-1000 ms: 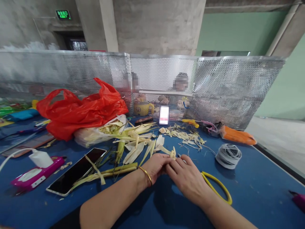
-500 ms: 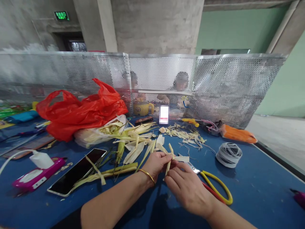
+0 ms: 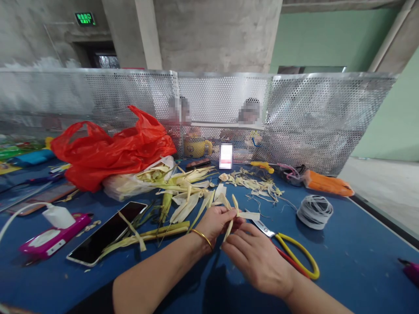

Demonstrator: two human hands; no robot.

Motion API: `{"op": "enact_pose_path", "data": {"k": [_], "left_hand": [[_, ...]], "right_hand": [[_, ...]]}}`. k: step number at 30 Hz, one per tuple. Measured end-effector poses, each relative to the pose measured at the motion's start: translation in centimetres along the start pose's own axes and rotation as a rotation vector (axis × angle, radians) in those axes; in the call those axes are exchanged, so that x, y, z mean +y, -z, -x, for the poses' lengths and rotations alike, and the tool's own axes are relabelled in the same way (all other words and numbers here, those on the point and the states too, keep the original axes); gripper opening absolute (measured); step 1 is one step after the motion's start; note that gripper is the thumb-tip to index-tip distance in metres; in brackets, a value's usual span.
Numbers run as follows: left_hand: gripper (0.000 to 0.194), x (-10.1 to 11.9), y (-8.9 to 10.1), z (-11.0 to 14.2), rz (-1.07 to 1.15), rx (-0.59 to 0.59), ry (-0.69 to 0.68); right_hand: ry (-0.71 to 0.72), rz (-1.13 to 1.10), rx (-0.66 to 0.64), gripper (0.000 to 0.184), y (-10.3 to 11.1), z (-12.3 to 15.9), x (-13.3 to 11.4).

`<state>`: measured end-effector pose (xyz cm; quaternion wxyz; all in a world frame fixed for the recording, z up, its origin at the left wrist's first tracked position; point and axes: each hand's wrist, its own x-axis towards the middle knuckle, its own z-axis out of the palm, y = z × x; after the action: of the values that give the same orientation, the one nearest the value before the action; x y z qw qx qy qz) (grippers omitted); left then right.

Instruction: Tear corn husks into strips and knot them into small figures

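My left hand pinches a pale corn husk piece, its strips sticking out upward and to the right. Closed on the lower end of a husk strip is my right hand, just below and right of the left. Fingers of both hands nearly meet and hide part of the husk. Scissors with yellow and red handles lie beside my right hand, their blades partly behind it. Loose corn husks are heaped beyond my left hand, and a longer husk stalk rests near my left wrist.
A phone, a magenta power strip and a red plastic bag occupy the left. Husk scraps, a roll of grey cord and an orange packet lie rightward. A perforated metal screen stands behind; people sit beyond it.
My right hand has shifted slightly left and down with the lower end of the husk strip, which now slants more. My left hand keeps its pinch in nearly the same place.
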<state>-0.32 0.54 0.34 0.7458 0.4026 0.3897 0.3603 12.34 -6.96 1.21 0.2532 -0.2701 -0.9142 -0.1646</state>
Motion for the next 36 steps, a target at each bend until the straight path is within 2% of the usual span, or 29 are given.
{"op": "enact_pose_path", "data": {"k": [2, 4, 5, 7, 9, 11, 14, 18, 23, 29, 31, 33, 36], "left_hand": [[0.025, 0.4, 0.1, 0.1, 0.004, -0.007, -0.019], [0.028, 0.9, 0.1, 0.3, 0.002, -0.026, -0.018], [0.031, 1.1, 0.1, 0.4, -0.008, -0.038, -0.011], [0.036, 1.2, 0.1, 0.5, -0.061, -0.048, -0.012], [0.036, 0.9, 0.1, 0.6, -0.152, -0.029, -0.059], [0.034, 0.6, 0.0, 0.5, -0.247, -0.006, -0.126], [0.031, 0.4, -0.1, 0.4, -0.319, 0.004, -0.162], [0.029, 0.9, -0.2, 0.5, -0.291, 0.009, -0.158], [0.034, 1.5, -0.1, 0.9, -0.265, -0.057, -0.101], [0.043, 0.9, -0.3, 1.2, -0.318, -0.178, 0.006], [0.042, 0.6, -0.3, 1.3, -0.37, -0.204, 0.01], [0.039, 0.5, -0.3, 1.3, -0.418, -0.224, 0.009], [0.03, 0.5, -0.2, 1.3, -0.446, -0.256, -0.007]], "right_hand": [[-0.154, -0.012, 0.11, 0.021, 0.4, 0.1, 0.7], [-0.416, 0.059, 0.241, 0.023, 0.6, 0.4, 1.7], [-0.555, 0.09, 0.261, 0.022, 0.7, 0.5, 2.2], [-0.782, 0.036, 0.155, 0.019, 0.5, 0.7, 3.0], [-0.908, -0.148, -0.03, 0.022, 0.1, 0.9, 3.4], [-0.96, -0.318, -0.121, 0.028, -0.2, 1.0, 3.6], [-0.974, -0.414, -0.086, 0.032, -0.1, 1.0, 3.6], [-1.012, -0.468, -0.044, 0.031, 0.8, 0.8, 4.1], [-1.048, -0.615, -0.053, 0.033, 0.9, 1.0, 5.0], [-1.133, -0.998, 0.163, 0.035, 0.3, 0.6, 4.6], [-1.163, -1.105, 0.193, 0.036, 0.2, 0.3, 4.2], [-1.189, -1.144, 0.229, 0.039, 0.0, 0.2, 3.8], [-1.224, -1.062, 0.372, 0.04, -0.3, 0.4, 3.6]]}}
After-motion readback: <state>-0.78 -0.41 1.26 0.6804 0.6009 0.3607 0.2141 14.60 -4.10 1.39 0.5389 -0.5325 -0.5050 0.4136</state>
